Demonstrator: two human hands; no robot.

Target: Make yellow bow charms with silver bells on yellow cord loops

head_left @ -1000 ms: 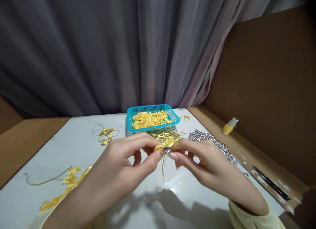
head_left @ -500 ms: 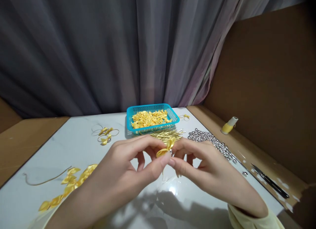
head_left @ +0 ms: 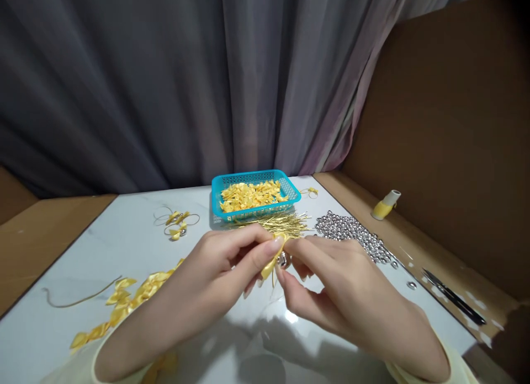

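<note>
Over the middle of the table, my left hand (head_left: 236,262) pinches a small yellow ribbon bow (head_left: 269,268) between thumb and fingers. Against the bow's right side sits a shiny silver bead (head_left: 283,259), with a thin gold strand hanging below. My right hand (head_left: 331,279) is closed at the bead, thumb tip beneath it and index finger above, touching the bow. Its other fingers are partly hidden. Just beyond both hands lies a bundle of gold cords (head_left: 285,224).
A blue basket (head_left: 215,199) of yellow bows stands at the back. Silver beads (head_left: 351,232) are heaped at right, near black tweezers (head_left: 453,298) and a yellow thread spool (head_left: 385,206). More bows (head_left: 124,304) and a loose cord (head_left: 78,304) lie left; looped cords with bows (head_left: 178,224) lie behind.
The bow has been turned so the silver bead faces me more openly. My right thumb has moved lower, beneath the bead, and my left thumb has shifted up over the bow.
</note>
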